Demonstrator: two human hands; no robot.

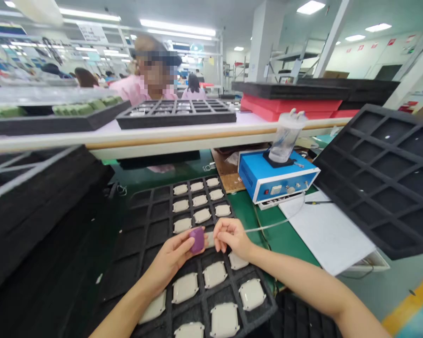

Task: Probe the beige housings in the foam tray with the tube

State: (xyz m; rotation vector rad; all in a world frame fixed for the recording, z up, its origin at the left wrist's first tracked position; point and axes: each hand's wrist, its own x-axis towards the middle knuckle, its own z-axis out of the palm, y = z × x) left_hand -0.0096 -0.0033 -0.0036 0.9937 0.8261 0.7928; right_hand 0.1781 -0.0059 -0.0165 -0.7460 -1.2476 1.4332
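Note:
My left hand [179, 251] is closed on a small purple square case [197, 240] with rounded corners, thumb across its face. Just right of it, my right hand [232, 237] has its fingers curled together. A thin clear tube [268, 226] runs from a blue machine to behind that hand; what the fingers hold is hidden. Both hands hover over a black foam tray [151, 237] with square compartments. Cream-coloured cases [185, 287] with small corner lugs lie in the middle and right columns. The far-left compartments hold none.
The blue machine [278, 176] carries a clear cylinder [287, 136]. White paper [324, 234] and a pen [319, 203] lie to the right. Black foam trays stand at left [38, 197] and right [384, 173]. Behind a raised shelf [169, 136] is a person in pink [137, 89].

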